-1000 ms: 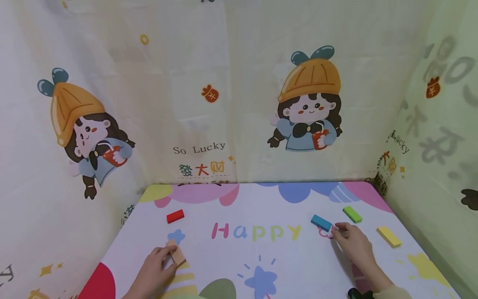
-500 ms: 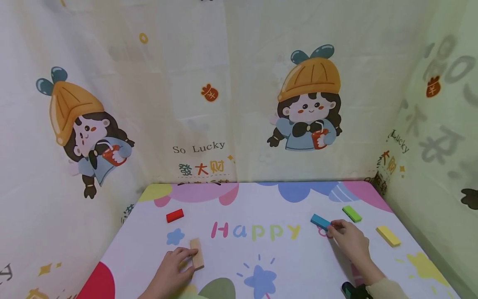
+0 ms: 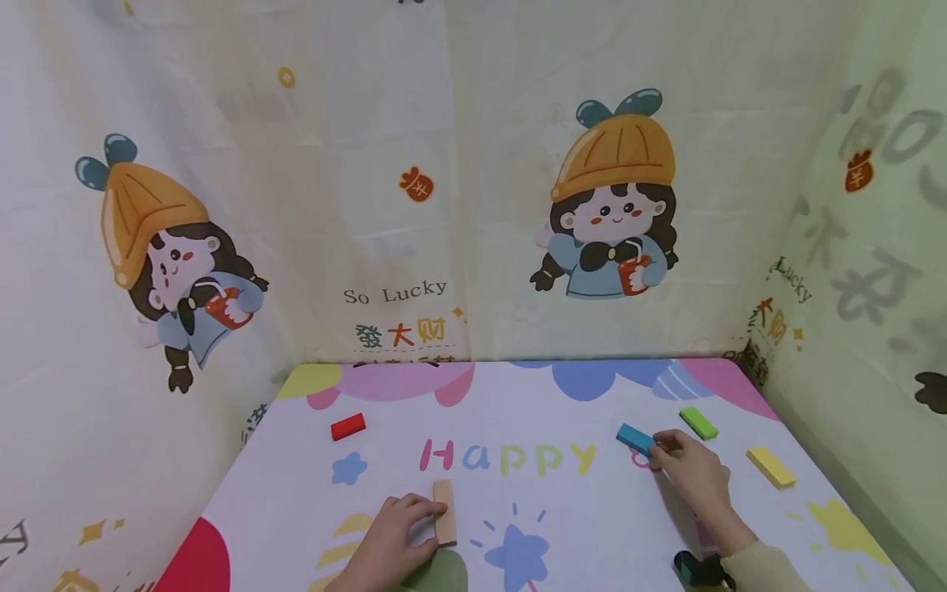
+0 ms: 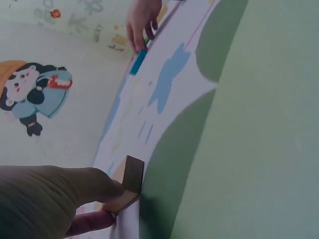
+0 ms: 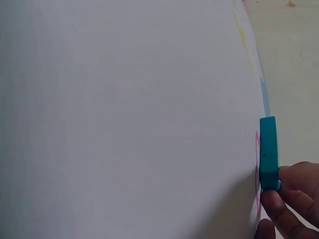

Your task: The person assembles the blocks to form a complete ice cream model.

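Note:
My left hand (image 3: 395, 538) pinches a plain wooden block (image 3: 445, 526) near the front middle of the table, with the block's long side pointing away from me. In the left wrist view, the thumb lies along the upper side of the wooden block (image 4: 133, 174) and a finger shows below it. Over on the right, my right hand (image 3: 695, 477) has thumb and fingers at the near end of a blue block (image 3: 633, 439). From the right wrist, the blue block (image 5: 269, 152) shows its full length, pinched at its lower end by the fingertips (image 5: 294, 174).
A red block (image 3: 348, 427) lies at the back left of the printed table (image 3: 592, 526). Beyond my right hand are a green block (image 3: 699, 423) and a yellow block (image 3: 770, 468). Printed cloth walls (image 3: 488, 247) stand behind and at both sides.
My left hand has slid the wooden block to the right and turned it straighter. My right hand has moved slightly left onto the blue block's end; that block stays in place.

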The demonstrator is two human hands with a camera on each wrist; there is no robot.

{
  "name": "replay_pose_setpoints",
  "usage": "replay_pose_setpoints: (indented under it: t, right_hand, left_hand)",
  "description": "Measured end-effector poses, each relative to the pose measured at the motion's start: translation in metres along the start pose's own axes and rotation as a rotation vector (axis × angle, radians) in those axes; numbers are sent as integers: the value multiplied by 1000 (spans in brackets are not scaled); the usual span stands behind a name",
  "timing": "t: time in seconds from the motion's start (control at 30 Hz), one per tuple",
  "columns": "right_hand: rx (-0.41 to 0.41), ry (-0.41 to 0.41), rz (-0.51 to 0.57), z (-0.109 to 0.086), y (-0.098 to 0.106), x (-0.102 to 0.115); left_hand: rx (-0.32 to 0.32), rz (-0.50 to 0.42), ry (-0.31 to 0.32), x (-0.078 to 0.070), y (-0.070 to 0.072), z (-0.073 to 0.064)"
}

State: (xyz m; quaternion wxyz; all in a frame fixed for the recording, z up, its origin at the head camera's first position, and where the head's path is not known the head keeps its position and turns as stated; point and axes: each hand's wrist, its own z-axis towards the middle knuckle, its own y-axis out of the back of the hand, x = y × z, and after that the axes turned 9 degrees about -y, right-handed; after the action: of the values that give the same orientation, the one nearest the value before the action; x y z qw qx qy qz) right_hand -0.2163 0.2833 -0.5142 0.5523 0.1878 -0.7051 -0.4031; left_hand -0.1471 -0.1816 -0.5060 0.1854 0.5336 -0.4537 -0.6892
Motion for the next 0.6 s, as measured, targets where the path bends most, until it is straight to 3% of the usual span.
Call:
replay_pose_setpoints:
  t: [0.33,0.6]
  right_hand:
    - [44,23,30,-5,-7,8]
    - [49,38,8,-10,-16,16]
  left_hand:
    - [46,-64,-56,-25,-22,15]
    - [64,-44,-102,-46,-36,23]
